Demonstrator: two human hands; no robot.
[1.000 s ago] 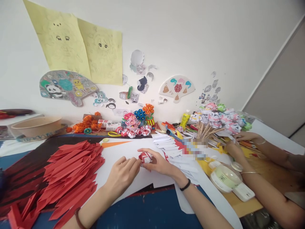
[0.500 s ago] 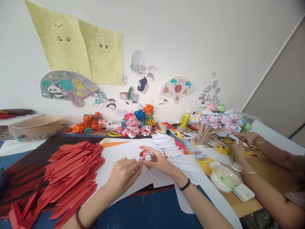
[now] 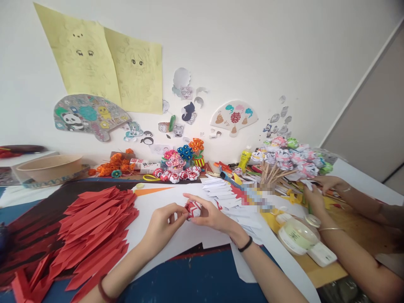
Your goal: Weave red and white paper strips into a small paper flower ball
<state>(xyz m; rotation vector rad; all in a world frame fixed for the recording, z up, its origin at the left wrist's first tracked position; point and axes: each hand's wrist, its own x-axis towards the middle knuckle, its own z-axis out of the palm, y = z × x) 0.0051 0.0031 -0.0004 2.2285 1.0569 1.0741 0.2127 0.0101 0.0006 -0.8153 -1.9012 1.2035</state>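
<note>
A small red-and-white folded paper ball (image 3: 193, 209) is held above the white paper sheet (image 3: 160, 206). My right hand (image 3: 212, 213) wraps its fingers and thumb round the ball's right side. At its left side, the thumb and index finger of my left hand (image 3: 166, 221) pinch the ball's edge. Left of my hands lies a big pile of red folded paper strips (image 3: 94, 231). White folded strips (image 3: 221, 191) are spread just beyond my right hand. Several similar red-and-white balls (image 3: 173, 177) sit at the back of the table.
At the right, a person's hands (image 3: 315, 198) hold something white, near a clear jar (image 3: 298, 235) and a white case (image 3: 322, 253). Paper flowers on sticks (image 3: 296, 160) stand behind. At the far left is a beige bowl (image 3: 49, 166); a yellow bottle (image 3: 245, 158) is by the wall.
My left hand has shifted slightly, its wrist and knuckles raised and its fingers now pinching the ball's left edge. The ball has turned a little in my right hand.
</note>
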